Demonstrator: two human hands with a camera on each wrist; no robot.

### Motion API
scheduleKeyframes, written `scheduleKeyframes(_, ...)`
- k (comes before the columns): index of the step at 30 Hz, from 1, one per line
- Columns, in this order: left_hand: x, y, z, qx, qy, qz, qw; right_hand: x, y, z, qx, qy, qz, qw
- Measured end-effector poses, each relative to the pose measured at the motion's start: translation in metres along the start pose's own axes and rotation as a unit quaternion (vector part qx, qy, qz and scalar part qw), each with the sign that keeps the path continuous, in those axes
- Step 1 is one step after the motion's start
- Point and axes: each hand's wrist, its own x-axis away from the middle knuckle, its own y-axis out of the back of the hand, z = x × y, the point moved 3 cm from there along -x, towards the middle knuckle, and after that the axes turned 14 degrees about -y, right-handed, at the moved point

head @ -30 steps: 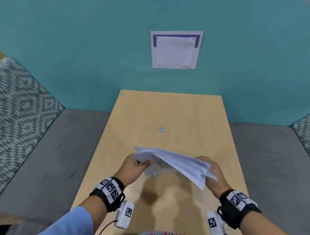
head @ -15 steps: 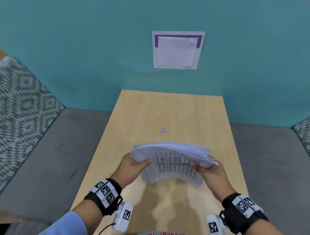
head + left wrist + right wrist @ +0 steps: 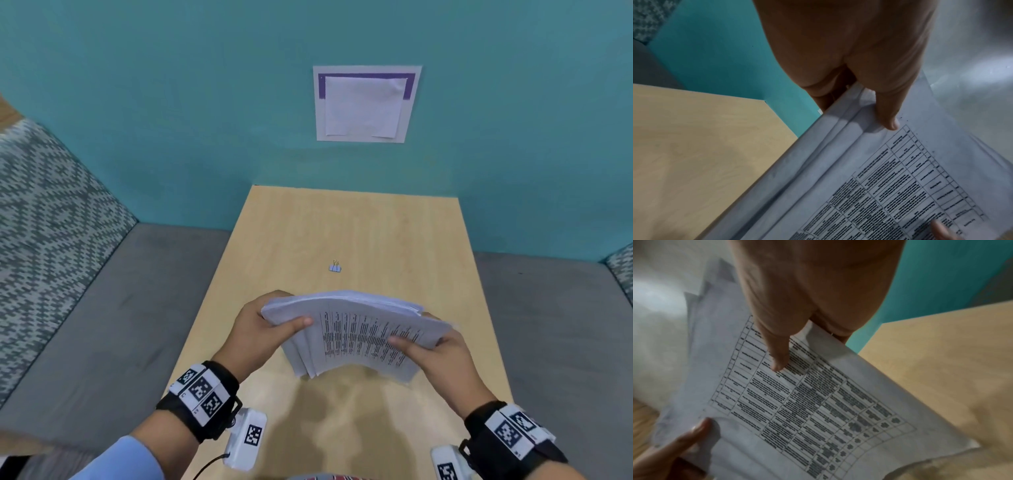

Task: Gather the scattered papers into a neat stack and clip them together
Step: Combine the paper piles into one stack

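A bundle of white printed papers (image 3: pixel 359 332) is held on edge above the near half of the wooden table (image 3: pixel 394 240), its lower edges fanned unevenly. My left hand (image 3: pixel 260 329) grips the bundle's left end, thumb on the printed face. My right hand (image 3: pixel 435 349) grips the right end the same way. The left wrist view shows the papers (image 3: pixel 879 178) under my left thumb; the right wrist view shows the table-printed sheet (image 3: pixel 807 394) under my right thumb. A small blue binder clip (image 3: pixel 335 267) lies on the table beyond the papers.
The table stands against a teal wall (image 3: pixel 171 102) with a paper notice (image 3: pixel 364 104) taped on it. Grey seat cushions (image 3: pixel 102 308) flank the table on both sides, with patterned backrests (image 3: pixel 44 212) at the far left and right.
The papers turned from a slanted, loose bunch to a more squared bundle facing me. Both hands shifted to its left and right ends and lifted a little toward the clip.
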Motion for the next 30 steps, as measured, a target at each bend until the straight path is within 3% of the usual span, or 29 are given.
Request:
scheduleKeyframes(4, -0.001, 0.007, 0.001, -0.097, -0.056, 0.031, 0.993, -0.006, 0.0, -0.016, 0.051, -0.016, -0.006, 0.999)
scheduleKeyframes(7, -0.005, 0.01, -0.018, -0.217, -0.155, 0.049, 0.963, -0.011, -0.005, -0.02, 0.054, -0.016, -0.004, 0.998)
scheduleKeyframes(9, -0.011, 0.002, -0.036, -0.341, -0.215, 0.128, 0.906, -0.011, -0.01, -0.018, 0.07, -0.019, 0.001, 0.997)
scheduleKeyframes(12, -0.015, -0.027, -0.048, -0.502, -0.222, 0.273, 0.79, 0.0, -0.015, -0.007, 0.137, 0.013, -0.001, 0.99)
scheduleKeyframes(14, -0.014, -0.04, -0.049, -0.56, -0.19, 0.31, 0.745, 0.008, -0.018, 0.001, 0.175, 0.033, 0.015, 0.984)
scheduleKeyframes(15, -0.014, -0.04, -0.047, -0.57, -0.17, 0.319, 0.738, 0.015, -0.02, 0.008, 0.176, 0.031, 0.021, 0.984)
scheduleKeyframes(19, -0.016, -0.023, -0.036, -0.51, -0.152, 0.32, 0.784, 0.016, -0.004, 0.004, 0.197, 0.016, -0.009, 0.98)
scheduleKeyframes(20, -0.017, -0.016, -0.033, -0.48, -0.14, 0.307, 0.81, 0.016, 0.008, 0.0, 0.221, -0.001, -0.051, 0.974)
scheduleKeyframes(22, -0.018, 0.002, -0.024, -0.372, -0.073, 0.249, 0.891, 0.014, 0.039, -0.017, 0.271, -0.089, -0.122, 0.951)
scheduleKeyframes(24, -0.018, 0.02, -0.014, -0.227, 0.019, 0.185, 0.956, 0.014, 0.066, -0.027, 0.229, -0.167, -0.136, 0.949)
scheduleKeyframes(26, -0.017, 0.028, -0.007, -0.115, 0.066, 0.132, 0.982, 0.014, 0.077, -0.027, 0.119, -0.196, -0.076, 0.97)
scheduleKeyframes(28, -0.011, 0.025, -0.009, -0.037, 0.083, 0.084, 0.992, 0.015, 0.077, -0.016, 0.038, -0.17, -0.014, 0.985)
scheduleKeyframes(30, -0.007, 0.018, -0.01, -0.001, 0.076, 0.06, 0.995, 0.019, 0.071, 0.009, 0.014, -0.116, 0.003, 0.993)
